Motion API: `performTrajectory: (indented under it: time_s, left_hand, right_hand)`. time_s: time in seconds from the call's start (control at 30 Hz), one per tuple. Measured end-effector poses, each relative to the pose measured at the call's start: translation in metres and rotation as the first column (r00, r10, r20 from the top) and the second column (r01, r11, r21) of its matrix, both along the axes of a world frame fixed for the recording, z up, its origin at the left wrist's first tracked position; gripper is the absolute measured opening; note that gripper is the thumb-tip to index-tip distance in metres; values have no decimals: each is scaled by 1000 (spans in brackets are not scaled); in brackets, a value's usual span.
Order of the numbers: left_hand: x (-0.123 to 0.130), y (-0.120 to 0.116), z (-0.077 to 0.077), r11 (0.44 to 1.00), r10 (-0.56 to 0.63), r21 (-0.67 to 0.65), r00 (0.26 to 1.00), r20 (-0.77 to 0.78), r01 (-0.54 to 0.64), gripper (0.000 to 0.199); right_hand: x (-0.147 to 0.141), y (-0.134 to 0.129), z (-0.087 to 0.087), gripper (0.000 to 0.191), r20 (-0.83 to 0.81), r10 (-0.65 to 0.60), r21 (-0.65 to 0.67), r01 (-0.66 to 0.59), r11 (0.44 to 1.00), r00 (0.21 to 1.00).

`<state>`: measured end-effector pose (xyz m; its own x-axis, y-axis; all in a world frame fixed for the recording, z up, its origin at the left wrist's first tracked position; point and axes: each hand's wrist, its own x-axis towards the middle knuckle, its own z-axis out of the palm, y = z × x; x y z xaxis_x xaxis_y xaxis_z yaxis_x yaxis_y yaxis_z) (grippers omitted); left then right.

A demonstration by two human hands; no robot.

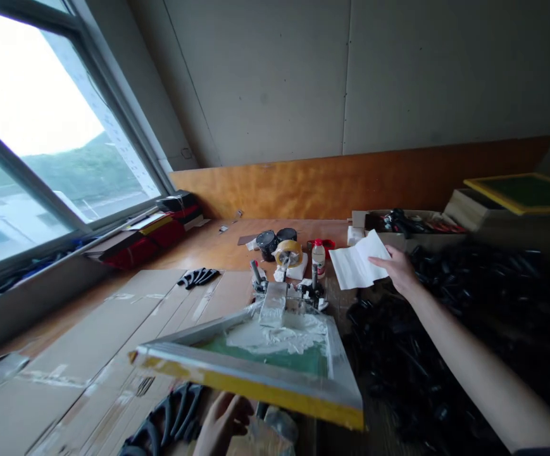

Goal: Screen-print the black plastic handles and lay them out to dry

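Note:
A folded white sheet of paper [359, 261] is pinched between the thumb and fingers of my right hand [400, 271], raised at the right beyond the screen-printing frame [250, 373]. That frame is tilted, with a metal border, yellow front edge and green mesh smeared with white. Its far side meets a metal clamp [275, 297]. Below its front edge is my left hand [225, 419], fingers loosely bent and apart, with nothing visible in them. Black curved plastic parts [168, 421] lie just left of that hand. Part of the area under the frame is hidden.
Flattened cardboard [113, 335] covers the left of the table, with another black slatted part [199, 277] on it. Behind the clamp stand a tape roll [288, 253], black tubs [267, 244] and a red-capped bottle [318, 253]. Black parts [398, 354] are heaped at right, near a cardboard box [407, 240].

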<state>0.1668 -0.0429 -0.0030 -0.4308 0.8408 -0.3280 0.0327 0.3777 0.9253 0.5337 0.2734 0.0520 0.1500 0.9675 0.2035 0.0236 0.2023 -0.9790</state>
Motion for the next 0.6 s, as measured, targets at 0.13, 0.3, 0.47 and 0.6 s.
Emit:
performTrajectory:
  time_s: [0.13,0.3,0.47,0.6]
  left_hand:
    - [22,16,-25,940,-321,-60,932,169,335,56]
    - [37,21,-35,818,-544,-8,778,314,575,52]
    - [27,25,-46,745,-591,48,626,509,665,47]
    - [20,21,-56,718,-578,47,557,596,695,41]
  right_hand:
    - [14,-106,-1,50,-93,45,-166,-60,984,995]
    - [-19,-231,3,55,-169,24,-359,-85,929,985]
    - [-86,-315,7,59,-296,-12,-500,-144,854,955]
    - [-143,-343,16,54,-383,-77,-515,-144,845,921]
